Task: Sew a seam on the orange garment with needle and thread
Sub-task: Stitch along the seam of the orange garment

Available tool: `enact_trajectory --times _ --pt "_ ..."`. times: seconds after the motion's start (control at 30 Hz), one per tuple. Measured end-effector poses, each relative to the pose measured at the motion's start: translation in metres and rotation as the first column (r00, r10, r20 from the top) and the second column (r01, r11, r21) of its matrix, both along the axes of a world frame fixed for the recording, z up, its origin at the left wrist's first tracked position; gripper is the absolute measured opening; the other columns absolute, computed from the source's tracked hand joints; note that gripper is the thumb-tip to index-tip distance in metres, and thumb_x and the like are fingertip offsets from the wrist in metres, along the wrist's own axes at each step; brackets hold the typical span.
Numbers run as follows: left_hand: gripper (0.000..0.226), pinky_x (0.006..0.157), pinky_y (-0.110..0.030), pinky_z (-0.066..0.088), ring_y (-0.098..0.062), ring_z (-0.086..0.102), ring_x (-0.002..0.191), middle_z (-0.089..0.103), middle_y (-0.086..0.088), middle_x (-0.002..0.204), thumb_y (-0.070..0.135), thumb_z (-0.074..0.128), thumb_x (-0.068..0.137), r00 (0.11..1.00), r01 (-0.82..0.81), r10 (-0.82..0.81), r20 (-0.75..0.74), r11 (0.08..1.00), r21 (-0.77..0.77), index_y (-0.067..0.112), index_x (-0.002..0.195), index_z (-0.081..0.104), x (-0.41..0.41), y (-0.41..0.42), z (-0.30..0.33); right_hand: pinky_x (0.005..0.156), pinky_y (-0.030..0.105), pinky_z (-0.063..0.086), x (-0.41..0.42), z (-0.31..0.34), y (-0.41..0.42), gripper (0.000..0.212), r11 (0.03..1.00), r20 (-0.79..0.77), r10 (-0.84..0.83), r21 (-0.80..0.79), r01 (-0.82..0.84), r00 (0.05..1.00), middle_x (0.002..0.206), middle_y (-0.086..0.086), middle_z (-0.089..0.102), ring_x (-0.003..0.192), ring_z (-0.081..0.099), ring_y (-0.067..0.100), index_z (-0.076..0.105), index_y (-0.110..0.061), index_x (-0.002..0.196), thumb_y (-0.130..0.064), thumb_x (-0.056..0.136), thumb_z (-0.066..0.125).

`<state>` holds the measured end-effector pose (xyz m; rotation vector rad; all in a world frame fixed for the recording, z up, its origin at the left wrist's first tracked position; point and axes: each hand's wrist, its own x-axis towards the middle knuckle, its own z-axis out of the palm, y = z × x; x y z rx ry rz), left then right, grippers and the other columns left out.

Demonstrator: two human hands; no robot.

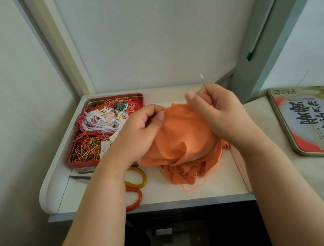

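Garment (186,138): orange, bunched on the tray (157,194) beside the tin (76,163) of threads, its top fold gripped by the left hand (138,132). Needle (204,82): pinched in the right hand (220,109) just above the fold, long axis near upright, tip up and slightly left. Thread too fine to see. Stitching apparently mid-course; finished length hidden. Scissors (135,182) lay at the near edge.
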<state>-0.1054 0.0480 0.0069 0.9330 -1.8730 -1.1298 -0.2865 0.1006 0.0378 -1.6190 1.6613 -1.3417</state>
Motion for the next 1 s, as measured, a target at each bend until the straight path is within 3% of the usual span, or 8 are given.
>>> enact_trajectory --times 0.1,0.23,0.37,0.43,0.53,0.67,0.83,1.0 --pt "0.017 0.073 -0.017 0.042 0.000 0.054 0.077 0.061 0.017 0.081 0.019 0.055 0.098 1.000 -0.018 0.018 0.025 1.000 -0.009 0.031 0.091 0.064 -0.001 0.000 0.000 0.064 0.018 0.040 0.001 0.000 -0.001 0.047 0.999 -0.040 -0.030 0.027 0.031 0.999 0.063 -0.013 0.053 0.063 0.049 0.000 0.060 -0.009 0.078 -0.043 0.102 0.038" --pt "0.014 0.071 -0.011 0.041 0.005 0.056 0.075 0.064 0.014 0.083 0.016 0.062 0.093 1.000 0.002 -0.002 -0.017 1.000 0.003 0.029 0.090 0.064 -0.006 0.002 0.000 0.067 0.034 0.041 0.001 0.000 -0.004 0.049 0.989 -0.165 -0.117 0.067 0.129 0.979 0.071 -0.002 0.052 0.067 0.048 0.013 0.047 -0.007 0.081 -0.047 0.101 0.030" --pt "0.016 0.073 -0.013 0.044 0.001 0.060 0.078 0.066 0.012 0.083 0.013 0.068 0.088 0.996 -0.029 0.030 -0.089 0.999 0.014 0.029 0.091 0.065 -0.005 0.002 0.003 0.064 0.033 0.038 -0.009 -0.003 -0.009 0.046 0.963 -0.143 -0.178 0.178 0.203 0.974 0.077 0.002 0.055 0.068 0.048 0.016 0.047 -0.009 0.088 -0.049 0.102 0.027" --pt "0.023 0.077 -0.015 0.047 -0.003 0.062 0.082 0.067 0.013 0.085 0.012 0.069 0.087 0.995 -0.047 0.047 -0.088 0.999 0.000 0.034 0.095 0.067 -0.005 0.003 0.004 0.064 0.031 0.037 -0.011 -0.002 -0.010 0.041 0.963 -0.066 -0.194 0.179 0.203 0.979 0.073 0.001 0.053 0.063 0.045 0.013 0.049 -0.007 0.094 -0.042 0.103 0.028" --pt "0.025 0.079 -0.021 0.048 -0.015 0.063 0.088 0.068 0.009 0.091 0.015 0.071 0.086 0.995 -0.082 0.081 -0.060 0.996 -0.031 0.037 0.097 0.067 -0.006 0.004 0.006 0.059 0.026 0.036 -0.008 0.003 -0.005 0.029 0.987 -0.023 -0.156 0.044 0.157 0.987 0.063 -0.003 0.049 0.053 0.041 0.008 0.051 -0.017 0.084 -0.033 0.103 0.038" --pt "0.021 0.073 -0.016 0.044 -0.007 0.061 0.082 0.067 0.008 0.088 0.016 0.072 0.086 0.991 -0.122 0.118 -0.058 0.991 -0.057 0.035 0.094 0.066 -0.007 0.004 0.007 0.057 0.024 0.036 0.005 0.015 0.008 0.022 0.989 -0.084 -0.070 -0.134 0.059 0.994 0.057 -0.014 0.048 0.057 0.043 0.004 0.063 -0.029 0.086 -0.033 0.101 0.047" --pt "0.022 0.077 -0.014 0.044 0.004 0.057 0.084 0.065 0.013 0.087 0.022 0.067 0.090 0.997 -0.061 0.059 -0.045 0.998 -0.031 0.040 0.103 0.067 -0.007 0.004 0.007 0.055 0.030 0.036 0.019 0.024 0.020 0.014 0.999 -0.109 0.024 -0.033 -0.028 0.994 0.058 -0.004 0.049 0.050 0.043 0.007 0.049 -0.022 0.095 -0.032 0.101 0.041" --pt "0.010 0.071 -0.033 0.045 -0.013 0.055 0.077 0.066 -0.008 0.081 0.038 0.061 0.085 0.996 -0.032 0.034 -0.085 0.999 0.027 0.032 0.086 0.069 -0.009 0.004 0.003 0.058 0.027 0.043 0.019 0.029 0.025 0.018 0.994 -0.194 0.103 0.068 -0.091 0.976 0.059 -0.004 0.058 0.056 0.052 0.008 0.066 -0.026 0.085 -0.034 0.095 0.054"
